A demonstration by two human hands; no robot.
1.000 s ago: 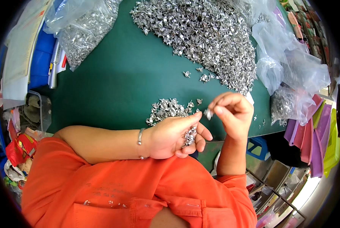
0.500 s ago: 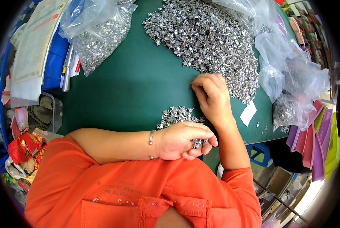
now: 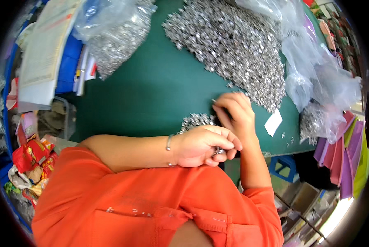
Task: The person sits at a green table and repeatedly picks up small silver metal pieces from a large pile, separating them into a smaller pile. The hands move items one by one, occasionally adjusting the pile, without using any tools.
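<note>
Just beside the small heap of metal parts (image 3: 196, 120) on the green counter (image 3: 151, 90), the left hand (image 3: 203, 146) grips a few parts in clenched fingers; the right hand (image 3: 234, 113), fingers curled down, touches the heap's edge.

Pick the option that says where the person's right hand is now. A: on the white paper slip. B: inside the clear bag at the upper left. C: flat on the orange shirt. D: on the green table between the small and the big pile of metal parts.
D: the right hand rests on the green table, between the small pile and the big pile of metal parts.
</note>
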